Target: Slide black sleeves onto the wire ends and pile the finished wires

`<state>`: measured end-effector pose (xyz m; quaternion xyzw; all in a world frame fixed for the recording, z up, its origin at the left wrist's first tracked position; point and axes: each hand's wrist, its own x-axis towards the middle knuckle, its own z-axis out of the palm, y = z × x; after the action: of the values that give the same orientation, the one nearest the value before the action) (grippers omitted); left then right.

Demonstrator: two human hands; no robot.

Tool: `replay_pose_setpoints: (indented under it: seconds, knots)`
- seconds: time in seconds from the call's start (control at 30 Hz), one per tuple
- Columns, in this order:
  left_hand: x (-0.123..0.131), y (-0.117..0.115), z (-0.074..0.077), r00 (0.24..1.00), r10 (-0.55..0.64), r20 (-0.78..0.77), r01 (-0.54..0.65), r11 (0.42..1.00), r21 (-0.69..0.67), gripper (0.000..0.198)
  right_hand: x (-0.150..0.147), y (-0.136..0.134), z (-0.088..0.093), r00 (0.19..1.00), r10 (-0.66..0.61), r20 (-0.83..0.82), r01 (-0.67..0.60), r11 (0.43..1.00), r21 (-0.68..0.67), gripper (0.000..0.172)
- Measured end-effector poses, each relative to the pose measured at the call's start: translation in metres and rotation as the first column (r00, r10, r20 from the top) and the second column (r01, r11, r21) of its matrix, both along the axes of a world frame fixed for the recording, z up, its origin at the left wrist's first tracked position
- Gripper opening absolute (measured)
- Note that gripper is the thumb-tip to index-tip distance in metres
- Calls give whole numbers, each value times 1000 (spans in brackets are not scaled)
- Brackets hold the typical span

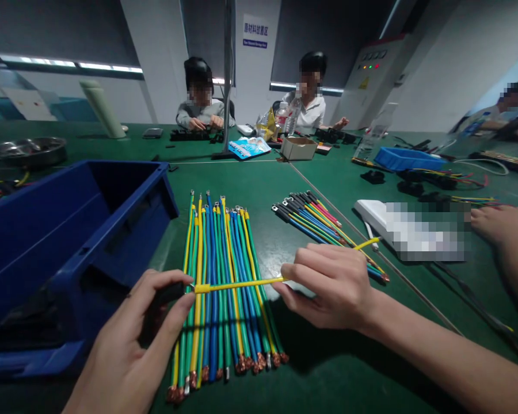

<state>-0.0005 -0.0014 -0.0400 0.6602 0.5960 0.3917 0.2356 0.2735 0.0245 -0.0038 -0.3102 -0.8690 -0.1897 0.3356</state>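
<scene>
My left hand pinches a black piece at the left end of a yellow wire, fingers closed. My right hand grips the same yellow wire further right, fingers curled round it, and the wire's tail sticks out past the knuckles. The wire is stretched level above a flat row of several yellow, green and blue wires lying on the green table, bare copper ends toward me.
A big blue bin stands at the left. A second bunch of wires with black ends lies right of centre, beside a white device. Another person's hand rests at the right. Two people sit across the table; a small cardboard box stands near them.
</scene>
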Motion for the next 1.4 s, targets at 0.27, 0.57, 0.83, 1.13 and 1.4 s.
replay_pose_setpoints:
  seconds: [0.27, 0.57, 0.83, 1.13, 1.4]
  knots:
    - [4, -3, 6, 960, -276, -54, 278, 959, 47, 14, -2, -4, 2, 1000, -6, 31, 7, 1000, -30, 20]
    - [3, -3, 5, 947, -314, -68, 316, 949, 23, 34, -6, -5, 2, 999, 5, 46, -2, 998, -58, 20]
    - [7, -7, 13, 986, -142, 87, 153, 978, -141, 36, -1, -3, 2, 998, -37, 42, 38, 998, -41, 12]
    - [5, -8, 21, 963, -237, 130, 252, 960, -121, 18, -3, -3, 0, 998, -22, 60, 24, 999, -31, 8]
    - [10, -7, 17, 949, -246, 196, 274, 953, -128, 46, -3, -3, 0, 998, -19, 57, 21, 999, -32, 12]
